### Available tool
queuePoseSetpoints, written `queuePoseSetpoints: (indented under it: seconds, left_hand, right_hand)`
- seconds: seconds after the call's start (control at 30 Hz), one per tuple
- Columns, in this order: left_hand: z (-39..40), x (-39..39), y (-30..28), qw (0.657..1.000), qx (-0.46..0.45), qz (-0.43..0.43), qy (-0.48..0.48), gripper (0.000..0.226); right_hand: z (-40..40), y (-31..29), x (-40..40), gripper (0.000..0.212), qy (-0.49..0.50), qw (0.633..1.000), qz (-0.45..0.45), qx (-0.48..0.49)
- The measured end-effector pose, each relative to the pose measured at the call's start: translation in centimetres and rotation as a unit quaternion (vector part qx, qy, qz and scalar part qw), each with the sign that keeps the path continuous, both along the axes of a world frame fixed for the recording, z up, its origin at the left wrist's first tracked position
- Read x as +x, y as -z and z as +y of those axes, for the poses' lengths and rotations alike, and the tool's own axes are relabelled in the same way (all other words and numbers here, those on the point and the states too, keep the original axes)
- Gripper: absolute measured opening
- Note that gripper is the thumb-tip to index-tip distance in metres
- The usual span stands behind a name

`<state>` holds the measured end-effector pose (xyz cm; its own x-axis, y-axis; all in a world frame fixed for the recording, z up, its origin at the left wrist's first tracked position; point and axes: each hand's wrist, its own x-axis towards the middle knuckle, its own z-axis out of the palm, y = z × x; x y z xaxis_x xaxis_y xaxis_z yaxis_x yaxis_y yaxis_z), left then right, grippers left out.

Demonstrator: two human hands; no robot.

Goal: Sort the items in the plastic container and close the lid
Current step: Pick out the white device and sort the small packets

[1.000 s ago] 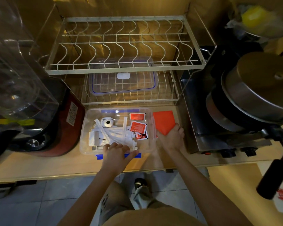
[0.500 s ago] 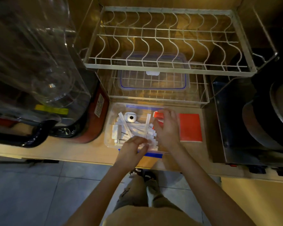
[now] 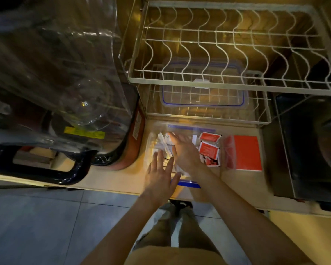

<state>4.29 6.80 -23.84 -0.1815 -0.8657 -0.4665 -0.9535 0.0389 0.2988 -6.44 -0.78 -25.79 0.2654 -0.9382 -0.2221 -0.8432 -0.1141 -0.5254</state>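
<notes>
Both hands hovered flat and spread over the white packets (image 3: pixel 161 144) in the left half of the open plastic container (image 3: pixel 183 129) — the right hand (image 3: pixel 183 150) further in, the left hand (image 3: pixel 161 175) at the near rim, neither gripping — while the lid (image 3: pixel 204 92) lay straight beyond on the lower rack shelf (image 3: pixel 264 115)

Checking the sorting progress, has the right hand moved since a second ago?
Yes. The right hand left the red card beside the plastic container and now reaches leftward over the white packets inside it.
</notes>
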Motion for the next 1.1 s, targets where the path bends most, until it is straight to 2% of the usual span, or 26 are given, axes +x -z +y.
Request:
queuePoseSetpoints:
  seconds: [0.1,0.2,0.27,0.37,0.47,0.63,0.77,0.93,1.1]
  left_hand:
    - [-1.0,-0.1,0.3,0.999,0.007,0.007,-0.035,0.063]
    - [-1.5,-0.4,0.5,0.999,0.012,-0.003,-0.04,0.062]
    - [-1.5,-0.7,0.6,0.999,0.024,-0.013,-0.035,0.06]
    - [-1.5,-0.8,0.9,0.999,0.036,-0.023,-0.03,0.056]
    - [-1.6,-0.7,0.9,0.999,0.031,-0.033,-0.017,0.055]
    - [-1.7,-0.7,0.5,0.999,0.026,-0.042,-0.005,0.056]
    - [-2.5,-0.8,-0.2,0.999,0.036,-0.028,-0.02,0.062]
    - [-4.4,-0.7,-0.2,0.998,0.021,-0.051,-0.036,0.062]
    - [-5.7,-0.2,0.8,0.991,-0.009,-0.119,0.052,0.048]
  right_hand:
    - [-0.7,1.6,0.7,0.054,-0.046,0.997,0.068,-0.014]
    - [-0.6,2.7,1.1,0.056,-0.045,0.991,0.125,-0.015]
    - [-0.2,2.7,1.0,0.062,-0.027,0.989,0.143,-0.02]
    - [-0.2,2.5,0.6,0.085,-0.014,0.986,0.168,-0.001]
    - [-0.7,2.7,0.3,0.083,-0.007,0.983,0.18,0.019]
    - [-0.7,2.7,0.1,0.062,0.026,0.99,0.137,0.003]
    - [-0.2,1.9,-0.5,0.05,0.061,0.997,0.05,-0.007]
    - [0.8,-0.1,-2.0,0.054,0.111,0.992,-0.059,-0.007]
    - [2.2,-3.3,-5.1,0.051,0.197,0.973,-0.115,-0.043]
